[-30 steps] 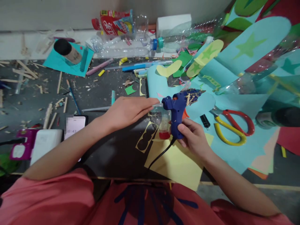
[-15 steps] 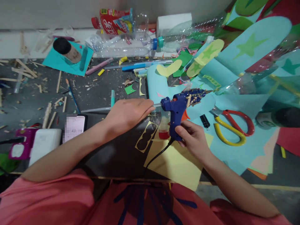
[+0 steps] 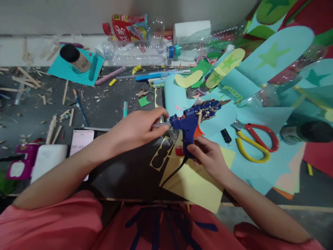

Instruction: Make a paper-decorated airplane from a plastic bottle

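Centrally, right hand (image 3: 208,158) curls round the blue, debris-crusted glue gun (image 3: 189,123); left hand (image 3: 135,130) pinches its glue stick (image 3: 159,125); scissors (image 3: 253,142) lie near, rightward.

One glue gun (image 3: 189,126), one glue stick (image 3: 159,125), one pair of scissors (image 3: 253,142) and one phone (image 3: 80,142) are counted, plus two hands: left hand (image 3: 135,130), right hand (image 3: 208,158).

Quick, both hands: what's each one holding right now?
Left hand: closed, pinching the glue stick.
Right hand: closed around the glue gun.
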### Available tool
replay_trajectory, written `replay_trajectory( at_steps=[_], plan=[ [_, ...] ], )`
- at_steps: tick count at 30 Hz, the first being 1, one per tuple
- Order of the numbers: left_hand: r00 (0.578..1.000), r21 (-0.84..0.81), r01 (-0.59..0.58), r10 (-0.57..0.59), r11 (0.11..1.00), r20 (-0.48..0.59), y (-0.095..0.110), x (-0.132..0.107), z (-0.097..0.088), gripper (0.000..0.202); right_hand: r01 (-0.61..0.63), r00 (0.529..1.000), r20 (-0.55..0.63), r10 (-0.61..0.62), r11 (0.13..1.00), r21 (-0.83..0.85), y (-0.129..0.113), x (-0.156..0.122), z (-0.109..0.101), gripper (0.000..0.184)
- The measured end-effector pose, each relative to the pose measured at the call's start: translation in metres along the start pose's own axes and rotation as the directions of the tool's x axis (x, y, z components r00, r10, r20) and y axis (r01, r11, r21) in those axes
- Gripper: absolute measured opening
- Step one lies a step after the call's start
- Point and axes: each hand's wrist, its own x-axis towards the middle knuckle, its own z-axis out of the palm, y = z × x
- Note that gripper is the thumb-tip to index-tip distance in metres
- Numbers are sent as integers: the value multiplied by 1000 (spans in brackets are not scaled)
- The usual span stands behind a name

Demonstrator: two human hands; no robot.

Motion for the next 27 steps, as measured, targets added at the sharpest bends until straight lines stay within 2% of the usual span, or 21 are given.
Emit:
replay_trajectory(
  at_steps=[3, 8, 18, 23, 25, 27],
  plan=[
    [995, -57, -28, 22, 998, -102, -6, -7, 3, 21, 32, 999, -2, -32, 999, 22, -1, 0, 0, 44],
    [984, -49, -94, 85, 994, -157, -7, -11, 4, 29, 46, 999, -6, -46, 999, -4, -3, -1, 1, 54],
    [994, -137, -27, 12, 990, -104, 2, -9, -1, 32, 13, 1000, 15, -12, 998, -60, -8, -3, 6, 56],
    [992, -77, -3, -7, 997, -126, 4, -9, -6, 31, 18, 1000, 10, -18, 1000, -7, -9, -3, 10, 53],
    [983, -37, -28, 21, 999, -181, 5, -14, -6, 29, 2, 1000, 13, -3, 999, 52, -10, 0, 10, 52],
    [933, 13, -117, 114, 993, -341, 6, -24, -1, 25, -27, 1000, 19, 25, 990, 136, -12, 3, 11, 53]
  ],
)
